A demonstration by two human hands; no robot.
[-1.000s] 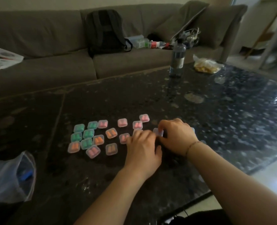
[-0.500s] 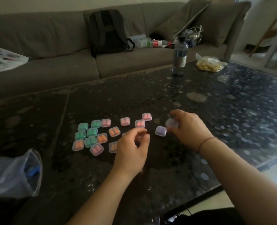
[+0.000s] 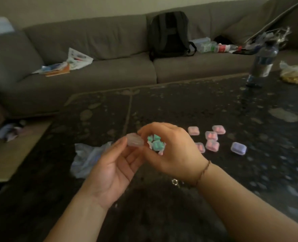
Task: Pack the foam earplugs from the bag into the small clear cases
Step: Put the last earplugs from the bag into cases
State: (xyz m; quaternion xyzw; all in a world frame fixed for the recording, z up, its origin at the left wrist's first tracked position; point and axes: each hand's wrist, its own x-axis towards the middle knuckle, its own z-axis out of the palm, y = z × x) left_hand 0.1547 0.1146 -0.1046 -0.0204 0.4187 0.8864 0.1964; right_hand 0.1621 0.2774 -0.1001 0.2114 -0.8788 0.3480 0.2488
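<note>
1. The left hand point(image 3: 112, 169) is raised above the tabletop point(image 3: 179, 105), palm up, its thumb and fingertips pinching a small clear case point(image 3: 135, 140); the blur hides whether that case holds anything.
2. The right hand point(image 3: 172, 151) meets it from the other side, fingers curled over the top with the grip closed at the same clear case. Whether this hand truly clamps the case or only touches it cannot be told.
3. Seen through the gap between the hands are green-filled cases point(image 3: 156, 143) lying on the tabletop below.
4. Just right of the right hand lie pink-filled cases point(image 3: 212, 137), five showing, close together, lids seemingly closed.
5. Beside them, further right and slightly apart, sits one purple-tinted case point(image 3: 238, 148).
6. Left of the hands, a crumpled clear plastic bag point(image 3: 87, 158) rests on the tabletop; its contents cannot be made out.
7. At the far right edge of the tabletop stand a water bottle point(image 3: 262, 63) and a bag of yellow snacks point(image 3: 296, 75).
8. On the sofa point(image 3: 99, 72) behind sit a dark backpack point(image 3: 169, 34) and scattered papers point(image 3: 69, 64).
</note>
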